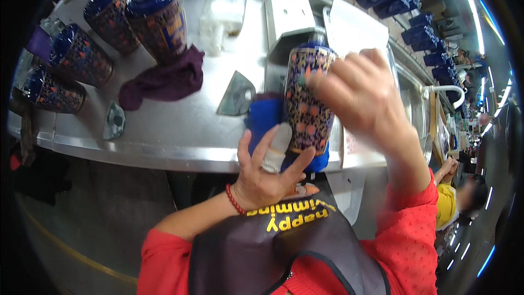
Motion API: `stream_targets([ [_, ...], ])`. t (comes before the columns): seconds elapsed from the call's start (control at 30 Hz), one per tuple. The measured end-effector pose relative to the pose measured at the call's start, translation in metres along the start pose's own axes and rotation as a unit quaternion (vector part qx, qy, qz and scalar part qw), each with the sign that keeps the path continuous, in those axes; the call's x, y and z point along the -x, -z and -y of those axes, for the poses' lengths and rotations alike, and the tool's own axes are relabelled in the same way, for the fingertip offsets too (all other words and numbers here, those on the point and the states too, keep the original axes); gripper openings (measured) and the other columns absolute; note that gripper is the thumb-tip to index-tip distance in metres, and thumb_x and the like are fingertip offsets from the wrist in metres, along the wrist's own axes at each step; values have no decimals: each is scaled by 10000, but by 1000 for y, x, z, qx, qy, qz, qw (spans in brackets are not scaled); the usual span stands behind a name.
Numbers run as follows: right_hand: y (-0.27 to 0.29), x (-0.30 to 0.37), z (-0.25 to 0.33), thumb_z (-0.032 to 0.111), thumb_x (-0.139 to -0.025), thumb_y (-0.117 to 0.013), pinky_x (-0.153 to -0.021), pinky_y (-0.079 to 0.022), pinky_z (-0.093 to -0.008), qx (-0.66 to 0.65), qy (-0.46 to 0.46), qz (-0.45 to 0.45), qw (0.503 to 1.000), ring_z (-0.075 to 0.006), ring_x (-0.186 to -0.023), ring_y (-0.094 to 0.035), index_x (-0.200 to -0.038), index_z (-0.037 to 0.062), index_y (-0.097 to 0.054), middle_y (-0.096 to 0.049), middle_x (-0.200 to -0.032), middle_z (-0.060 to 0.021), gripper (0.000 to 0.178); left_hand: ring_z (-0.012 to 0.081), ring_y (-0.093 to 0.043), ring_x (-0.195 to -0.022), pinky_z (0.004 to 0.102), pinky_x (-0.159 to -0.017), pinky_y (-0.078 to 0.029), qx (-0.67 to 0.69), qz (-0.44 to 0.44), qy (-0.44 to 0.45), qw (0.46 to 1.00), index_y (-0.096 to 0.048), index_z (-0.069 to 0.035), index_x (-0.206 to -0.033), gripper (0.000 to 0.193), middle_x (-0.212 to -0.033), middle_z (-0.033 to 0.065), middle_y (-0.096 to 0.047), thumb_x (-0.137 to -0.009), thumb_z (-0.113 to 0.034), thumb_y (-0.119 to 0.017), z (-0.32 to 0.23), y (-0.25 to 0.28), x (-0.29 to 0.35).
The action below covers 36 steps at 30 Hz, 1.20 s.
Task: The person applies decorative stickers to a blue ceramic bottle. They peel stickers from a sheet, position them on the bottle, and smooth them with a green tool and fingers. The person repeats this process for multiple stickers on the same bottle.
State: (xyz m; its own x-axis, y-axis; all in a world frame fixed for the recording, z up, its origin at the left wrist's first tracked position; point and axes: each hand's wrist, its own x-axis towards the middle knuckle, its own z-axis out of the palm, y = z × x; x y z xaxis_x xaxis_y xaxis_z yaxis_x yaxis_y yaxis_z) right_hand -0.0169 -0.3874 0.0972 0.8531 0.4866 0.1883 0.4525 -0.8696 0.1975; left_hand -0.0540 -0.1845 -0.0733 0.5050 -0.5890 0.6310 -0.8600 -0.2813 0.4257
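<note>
In the head view, the patterned bottle is found just right of the frame's centre, with its neck pointed toward the top. It is rested on a blue pad, probably so that its surface is cushioned from the steel table.

The left hand is set at the bottle's lower end, low in the centre. Its fingers are spread rather than clenched, and the thumb is laid along the base; the bottle is likely being steadied there, leaving its upper face exposed. One finger is fitted with a grey cover, presumably for protection or grip.

The right hand is held over the bottle's right side. Its fingers are curled inward but blurred; whether anything is grasped cannot be told.

Left of centre, a green plate and a purple cloth are laid, seemingly to be kept within reach. Four other bottles are stood at the upper left, perhaps grouped there so that the working spot is not crowded.
</note>
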Motion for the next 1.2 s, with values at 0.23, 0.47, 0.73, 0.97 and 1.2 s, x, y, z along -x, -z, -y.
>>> stream_targets([
  [0.23,-14,-7,2,109,-879,-747,-683,-558,-346,-185,-269,78,942,-263,-755,-704,-1050,43,-699,-708,-897,-134,190,379,-525,-1295,652,-1148,-211,-3,16,10,1000,-671,-226,-1366,551,-1370,292,-584,-894,-510,-649,0,-1,0],
  [0.47,-10,37,15,115,-886,-772,-690,-518,-296,-161,-251,-63,953,-176,-759,-655,-1042,53,-722,-669,-897,-66,175,336,-530,-1288,616,-1157,-192,105,-5,41,994,-602,-136,-1430,667,-1385,210,-603,-809,-301,-782,5,-2,9],
  [0.73,-15,73,68,8,-615,-812,-597,-404,-337,-277,7,-68,958,-205,-679,-516,-991,73,-766,-546,-788,-39,384,352,-558,-1258,616,-1151,-204,160,-33,52,985,-502,-26,-1466,714,-1404,170,-606,-876,-343,-751,11,-5,18],
  [0.97,-19,101,66,-59,-668,-798,-601,-435,-301,-359,-103,-73,925,-200,-714,-567,-1005,-23,-731,-600,-824,-108,346,344,-558,-1242,600,-1146,-202,125,-10,32,992,-624,-114,-1402,562,-1374,187,-613,-891,-326,-720,9,0,14],
  [1.2,-27,126,67,-54,-856,-705,-747,-537,-328,-321,-241,-141,905,-256,-813,-673,-1160,-41,-676,-713,-1009,-162,306,323,-571,-1212,570,-1165,-191,109,0,32,994,-660,-113,-1360,489,-1329,168,-645,-927,-339,-676,14,0,12],
])
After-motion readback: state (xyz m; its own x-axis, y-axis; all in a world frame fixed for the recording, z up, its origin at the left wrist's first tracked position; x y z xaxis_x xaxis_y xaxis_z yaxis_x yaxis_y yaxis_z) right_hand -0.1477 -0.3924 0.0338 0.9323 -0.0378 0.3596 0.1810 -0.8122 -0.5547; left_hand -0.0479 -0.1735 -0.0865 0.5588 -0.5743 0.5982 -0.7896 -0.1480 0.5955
